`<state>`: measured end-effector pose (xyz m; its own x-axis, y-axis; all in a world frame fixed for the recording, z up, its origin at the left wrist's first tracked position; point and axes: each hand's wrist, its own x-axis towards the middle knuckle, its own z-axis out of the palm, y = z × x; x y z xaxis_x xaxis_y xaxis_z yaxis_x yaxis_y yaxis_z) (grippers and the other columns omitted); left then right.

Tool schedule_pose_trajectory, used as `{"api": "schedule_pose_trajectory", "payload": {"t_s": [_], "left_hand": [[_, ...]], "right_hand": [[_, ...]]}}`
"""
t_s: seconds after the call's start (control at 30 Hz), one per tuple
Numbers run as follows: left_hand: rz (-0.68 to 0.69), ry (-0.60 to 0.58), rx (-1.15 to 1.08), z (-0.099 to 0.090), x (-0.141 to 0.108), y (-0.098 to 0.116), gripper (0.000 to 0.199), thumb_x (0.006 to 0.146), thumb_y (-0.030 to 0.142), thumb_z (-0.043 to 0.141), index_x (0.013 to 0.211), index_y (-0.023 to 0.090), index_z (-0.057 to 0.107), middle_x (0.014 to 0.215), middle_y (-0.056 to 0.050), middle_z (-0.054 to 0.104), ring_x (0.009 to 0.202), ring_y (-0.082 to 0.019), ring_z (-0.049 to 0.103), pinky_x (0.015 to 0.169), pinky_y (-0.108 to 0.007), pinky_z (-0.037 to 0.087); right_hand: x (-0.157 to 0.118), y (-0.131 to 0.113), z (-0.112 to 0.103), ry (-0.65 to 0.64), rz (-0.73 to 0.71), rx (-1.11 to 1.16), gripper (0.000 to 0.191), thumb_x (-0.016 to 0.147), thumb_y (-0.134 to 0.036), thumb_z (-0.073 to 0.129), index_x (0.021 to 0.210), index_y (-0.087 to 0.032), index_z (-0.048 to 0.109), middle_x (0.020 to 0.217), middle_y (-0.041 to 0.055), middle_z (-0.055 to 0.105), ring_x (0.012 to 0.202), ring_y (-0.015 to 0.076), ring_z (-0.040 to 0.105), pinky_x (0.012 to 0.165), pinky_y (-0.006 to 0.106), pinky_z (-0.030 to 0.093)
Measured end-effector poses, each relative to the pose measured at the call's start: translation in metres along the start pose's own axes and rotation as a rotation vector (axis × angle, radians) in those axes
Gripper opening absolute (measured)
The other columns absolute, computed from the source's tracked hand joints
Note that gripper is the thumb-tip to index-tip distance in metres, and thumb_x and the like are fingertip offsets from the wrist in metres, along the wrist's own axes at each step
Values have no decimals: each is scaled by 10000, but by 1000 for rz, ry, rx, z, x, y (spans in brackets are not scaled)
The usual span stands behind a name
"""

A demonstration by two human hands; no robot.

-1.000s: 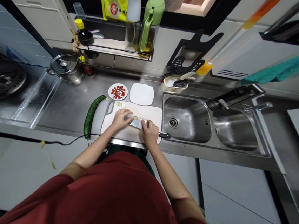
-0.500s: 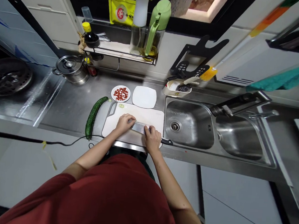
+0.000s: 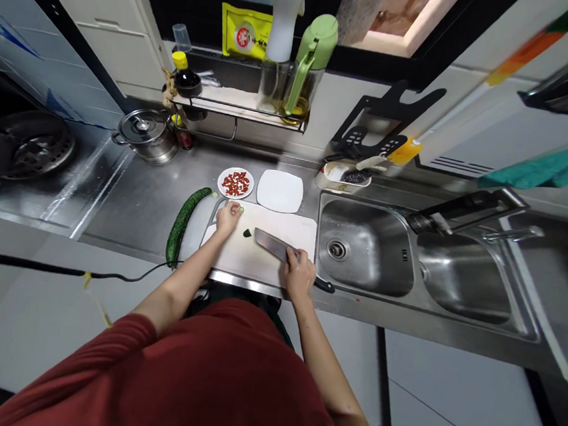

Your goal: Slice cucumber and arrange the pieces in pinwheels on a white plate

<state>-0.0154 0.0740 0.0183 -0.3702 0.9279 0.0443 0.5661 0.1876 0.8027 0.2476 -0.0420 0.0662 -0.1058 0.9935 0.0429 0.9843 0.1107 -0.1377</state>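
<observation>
left hand [image 3: 227, 219] moved up cutting board [image 3: 283, 223], cucumber [image 3: 182, 225] alongside, square plate [image 3: 280, 191] beyond

Spread on the steel bench [image 3: 123, 211]: lidded pot [image 3: 154, 145], yellow-capped bottle [image 3: 183, 136], cucumber [image 3: 181, 224], white cutting board [image 3: 295, 231], round plate [image 3: 220, 183], square plate [image 3: 280, 191].
</observation>
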Motion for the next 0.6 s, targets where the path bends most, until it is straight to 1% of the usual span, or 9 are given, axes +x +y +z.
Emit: {"api": "schedule_pose_trajectory", "payload": {"t_s": [0.1,0.17,0.3,0.37,0.47,0.6], "left_hand": [[2,11,80,3,8,1,166,750,237,612,905,195,655,659,-14,626,623,-161,559,674,-295,425],[38,26,115,3,10,0,167,757,218,605,916,200,654,689,-29,630,685,-188,568,712,-318,426],[215,60,163,0,6,-5,166,791,238,598,942,206,657,904,-91,637,913,-255,542,833,-385,416],[278,49,180,-2,3,-9,157,811,239,579,935,210,672,970,-103,625,971,-270,514,868,-404,408],[318,25,202,-3,-1,-14,161,828,233,558,911,215,695,969,-99,625,988,-273,496,884,-413,408],[325,13,211,-3,-1,-18,178,841,237,541,892,220,710,950,-94,627,971,-265,496,868,-417,416]], "right_hand": [[0,1,0,-9,7,0,431,826,-178,500,1244,-259,568,1180,86,485,879,183,468,785,301,297],[0,1,-1,-19,9,-1,443,820,-178,503,1251,-259,563,1181,90,480,884,187,469,784,303,302],[0,-1,-2,-18,18,17,437,818,-186,507,1246,-253,567,1176,90,483,890,188,469,793,303,302],[0,-1,-2,-13,25,33,425,822,-190,505,1237,-250,573,1175,85,487,892,186,470,796,299,301],[0,-1,-2,-4,30,52,409,829,-194,500,1226,-248,583,1173,80,494,899,182,475,799,294,303],[0,0,-2,3,25,62,406,829,-191,498,1220,-245,590,1169,78,499,898,182,481,806,294,310]]}}
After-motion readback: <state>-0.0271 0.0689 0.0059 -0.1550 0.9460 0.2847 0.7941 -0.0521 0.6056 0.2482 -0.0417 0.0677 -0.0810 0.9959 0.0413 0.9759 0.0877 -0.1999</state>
